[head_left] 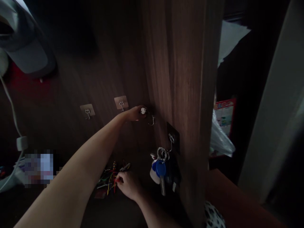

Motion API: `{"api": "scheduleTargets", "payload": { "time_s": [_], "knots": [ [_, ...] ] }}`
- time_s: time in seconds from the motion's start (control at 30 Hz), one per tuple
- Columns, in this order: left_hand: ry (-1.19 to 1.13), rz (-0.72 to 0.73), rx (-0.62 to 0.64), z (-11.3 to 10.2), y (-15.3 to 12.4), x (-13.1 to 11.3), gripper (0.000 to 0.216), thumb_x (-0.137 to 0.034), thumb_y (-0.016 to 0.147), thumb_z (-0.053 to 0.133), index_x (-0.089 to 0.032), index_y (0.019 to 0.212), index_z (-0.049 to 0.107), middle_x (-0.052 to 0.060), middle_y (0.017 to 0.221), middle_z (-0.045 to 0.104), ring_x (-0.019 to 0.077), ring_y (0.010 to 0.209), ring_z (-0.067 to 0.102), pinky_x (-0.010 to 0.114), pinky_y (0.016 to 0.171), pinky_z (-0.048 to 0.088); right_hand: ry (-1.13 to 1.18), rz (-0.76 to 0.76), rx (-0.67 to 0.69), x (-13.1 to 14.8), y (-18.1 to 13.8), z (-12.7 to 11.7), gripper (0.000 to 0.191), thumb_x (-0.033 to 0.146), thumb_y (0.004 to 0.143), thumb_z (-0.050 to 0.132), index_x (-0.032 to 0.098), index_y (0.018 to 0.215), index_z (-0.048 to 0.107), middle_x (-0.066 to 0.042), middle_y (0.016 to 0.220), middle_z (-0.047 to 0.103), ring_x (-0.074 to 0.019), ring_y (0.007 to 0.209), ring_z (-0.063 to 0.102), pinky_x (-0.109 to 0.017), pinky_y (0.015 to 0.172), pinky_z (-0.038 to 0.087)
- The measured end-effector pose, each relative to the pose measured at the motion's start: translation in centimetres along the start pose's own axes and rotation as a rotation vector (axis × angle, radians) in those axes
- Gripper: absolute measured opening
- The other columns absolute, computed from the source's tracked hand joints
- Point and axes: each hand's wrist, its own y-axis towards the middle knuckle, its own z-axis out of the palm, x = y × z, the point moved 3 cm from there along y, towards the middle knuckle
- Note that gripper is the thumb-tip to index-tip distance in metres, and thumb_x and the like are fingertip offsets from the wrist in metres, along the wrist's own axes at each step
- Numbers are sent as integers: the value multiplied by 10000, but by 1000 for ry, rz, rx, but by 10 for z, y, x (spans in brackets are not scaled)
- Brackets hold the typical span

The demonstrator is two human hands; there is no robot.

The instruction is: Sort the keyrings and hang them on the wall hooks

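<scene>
Left hand [137, 113], near centre: its opening and grip I cannot tell. Right hand [129, 185], seven o'clock, pinches closed a colourful bundle [109, 180]; careless pulling could tangle it.

Looks dimly lit, falling into deep shadow toward the bottom. Dark brown, wood-grained back panel [102, 79], meeting a wood-grained side panel [185, 79] at an inside corner. Below, a dark flat surface [102, 210], hard to make out. Beyond the side panel's straight edge, a blackish recess [249, 66], a reddish-brown flat surface [232, 190] low down, and a greyish upright surface [266, 110] at far right
</scene>
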Motion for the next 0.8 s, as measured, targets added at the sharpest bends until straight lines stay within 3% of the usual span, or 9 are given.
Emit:
{"api": "scheduleTargets", "payload": {
  "time_s": [0.1, 0.17, 0.27, 0.4, 0.53, 0.67, 0.8],
  "knots": [
    [-156, -39, -177, -4, -5, 10, 359, -132, 666, 623, -157, 1014, 537, -4, 771, 535, 63, 594, 446, 144, 497, 403, -3, 8, -9, -1, 0, 1, 205, 247, 778, 485, 241, 874, 666, -7, 817, 707, -137, 712, 626, -214, 589, 355],
    [-228, -67, -222, -6, -15, 23, 343, -170, 686, 619, -161, 1014, 519, -12, 760, 520, 48, 567, 421, 145, 500, 400, 11, 4, -13, -2, 1, 2, 197, 244, 776, 491, 233, 866, 666, -10, 821, 706, -134, 718, 623, -210, 597, 360],
    [-143, -215, -34, -3, -44, 54, 342, -225, 621, 669, -172, 942, 563, -25, 722, 532, 57, 562, 438, 142, 487, 391, 52, -16, -7, -1, 1, 2, 202, 216, 773, 488, 217, 871, 665, -19, 842, 705, -128, 738, 622, -203, 607, 366],
    [-18, -497, 212, 7, -107, 107, 467, -255, 584, 675, -201, 1032, 555, -52, 578, 529, 78, 516, 463, 148, 456, 375, 9, -9, -3, 1, 0, -1, 211, 234, 781, 479, 229, 879, 665, -23, 848, 706, -145, 761, 630, -215, 624, 373],
    [32, -635, 275, 17, -164, 154, 330, -297, 644, 610, -211, 962, 586, -23, 613, 604, 104, 521, 547, 158, 440, 363, 40, -44, -4, 4, 0, -4, 208, 239, 786, 474, 220, 864, 665, -21, 791, 701, -145, 709, 624, -212, 603, 370],
    [214, -689, 115, 3, -191, 181, 150, -286, 719, 521, -180, 762, 618, 23, 667, 651, 145, 525, 617, 176, 420, 361, 237, -67, -42, 0, 3, 0, 231, 170, 789, 426, 189, 844, 649, -7, 692, 661, -111, 601, 587, -181, 537, 363],
    [291, -671, -50, -27, -205, 185, 144, -182, 738, 481, -175, 784, 617, 49, 750, 673, 140, 596, 637, 185, 529, 412, 367, -36, -119, -4, 5, 0, 216, 180, 792, 421, 165, 825, 633, 17, 559, 578, -104, 532, 550, -180, 528, 374]
  ]
}}
